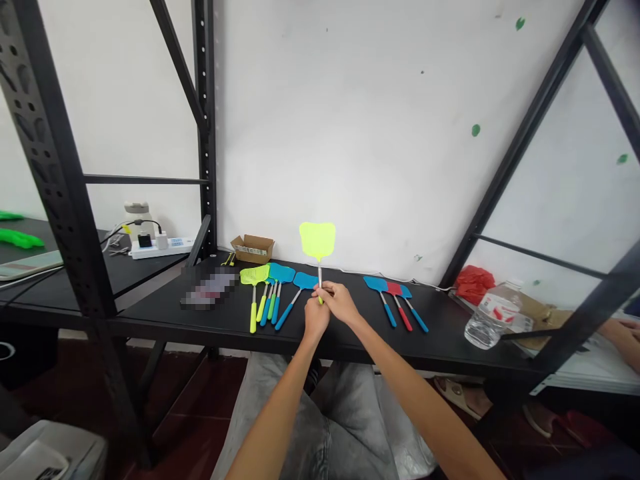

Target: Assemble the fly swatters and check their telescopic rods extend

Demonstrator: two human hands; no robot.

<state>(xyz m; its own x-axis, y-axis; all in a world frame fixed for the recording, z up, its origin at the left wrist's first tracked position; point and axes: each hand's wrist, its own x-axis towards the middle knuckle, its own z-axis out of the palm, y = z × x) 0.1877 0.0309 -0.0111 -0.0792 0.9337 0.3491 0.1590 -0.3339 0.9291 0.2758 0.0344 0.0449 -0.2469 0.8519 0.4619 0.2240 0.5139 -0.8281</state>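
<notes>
Left hand (317,317) and right hand (340,303) are together gripping the lower end of a yellow-green, flat-headed fly swatter (318,240) over the black tabletop (445,330), seemingly handling it; moving next is probably calling for steadiness

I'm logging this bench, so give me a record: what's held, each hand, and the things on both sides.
held: yellow swatter, head upward
right hand: closed on its lower part
left hand: just below, grip unclear
left side: yellow and blue swatters; open cardboard box behind
right side: two blue swatters, one red swatter; farther, clear bottle, red bag
</notes>
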